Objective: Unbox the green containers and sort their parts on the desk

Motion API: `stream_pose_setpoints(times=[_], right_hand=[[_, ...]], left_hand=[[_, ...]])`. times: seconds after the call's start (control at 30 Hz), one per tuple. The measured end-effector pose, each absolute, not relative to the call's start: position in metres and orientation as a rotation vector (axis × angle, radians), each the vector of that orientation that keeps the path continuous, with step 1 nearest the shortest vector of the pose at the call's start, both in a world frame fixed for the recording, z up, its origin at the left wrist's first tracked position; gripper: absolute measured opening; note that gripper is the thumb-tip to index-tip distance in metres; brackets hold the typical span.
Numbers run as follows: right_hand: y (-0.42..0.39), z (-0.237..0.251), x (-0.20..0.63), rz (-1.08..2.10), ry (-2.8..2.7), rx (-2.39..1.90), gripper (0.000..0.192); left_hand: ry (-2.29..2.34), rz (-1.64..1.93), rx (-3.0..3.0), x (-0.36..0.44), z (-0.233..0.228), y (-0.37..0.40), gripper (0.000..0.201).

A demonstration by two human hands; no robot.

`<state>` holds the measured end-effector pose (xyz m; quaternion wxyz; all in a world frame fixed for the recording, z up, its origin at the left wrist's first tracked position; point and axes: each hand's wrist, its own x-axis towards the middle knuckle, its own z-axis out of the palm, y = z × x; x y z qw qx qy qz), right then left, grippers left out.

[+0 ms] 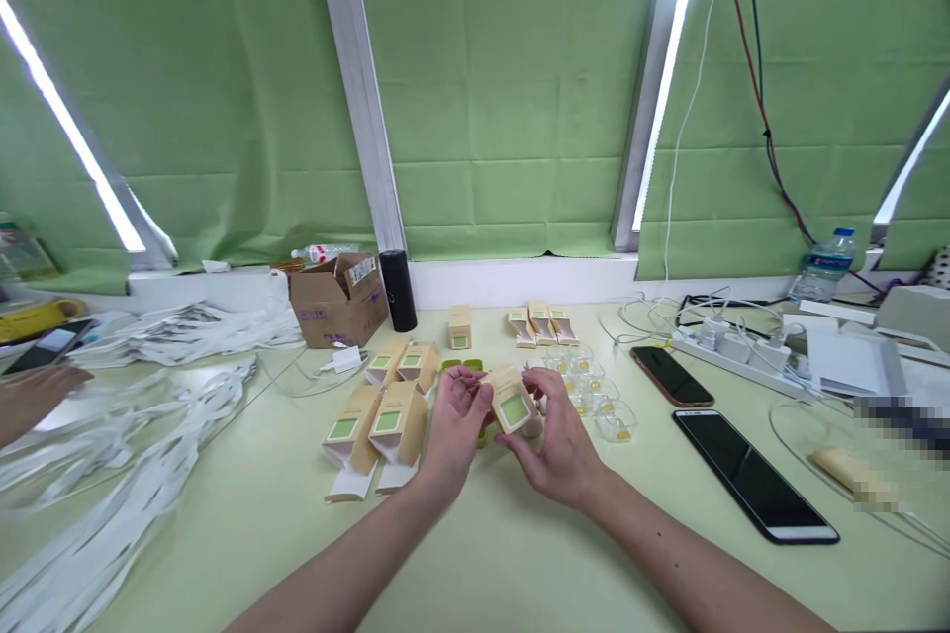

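Hands meet above the middle of the tabletop [520, 554]: our left hand [454, 423] and right hand [558, 440] both close on one small kraft carton [511, 401], green window facing us. We judge a light fingertip grip at its corners keeps the panels square. Folded cartons [378, 425] lie just left, clear cups [598, 401] just right; two phones [749, 470] sit farther right. Open room lies toward the near edge.

two phones [753, 475], power strip [731, 348], water bottle [825, 267], cardboard box [337, 302], black cylinder [399, 290]
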<state>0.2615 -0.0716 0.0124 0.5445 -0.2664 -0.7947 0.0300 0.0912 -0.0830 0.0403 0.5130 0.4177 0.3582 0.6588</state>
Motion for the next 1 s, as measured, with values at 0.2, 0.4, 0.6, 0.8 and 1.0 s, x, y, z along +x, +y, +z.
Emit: stream_pose_setpoints(times=[0.2, 0.4, 0.6, 0.8, 1.0], right_hand=[[-0.071, 0.015, 0.262, 0.335, -1.763, -0.663, 0.063], [-0.071, 0.02, 0.259, 0.742, -1.518, -0.577, 0.051], [-0.067, 0.016, 0.259, 0.917, -1.449, -0.529, 0.054], [-0.065, 0.025, 0.263, 0.941, -1.429, -0.524, 0.042], [-0.057, 0.026, 0.27, 0.819, -1.3, -0.726, 0.029]], left_hand=[[0.844, 1.671, 1.144, 0.085, 0.038, -0.08, 0.058], [0.856, 1.579, 1.264, 0.084, 0.037, -0.079, 0.07], [0.833, 1.46, 1.25, 0.088, 0.041, -0.08, 0.068], [0.959, 1.618, 1.319, 0.082, 0.041, -0.078, 0.063], [1.223, 1.778, 1.889, 0.07, 0.041, -0.081, 0.047]])
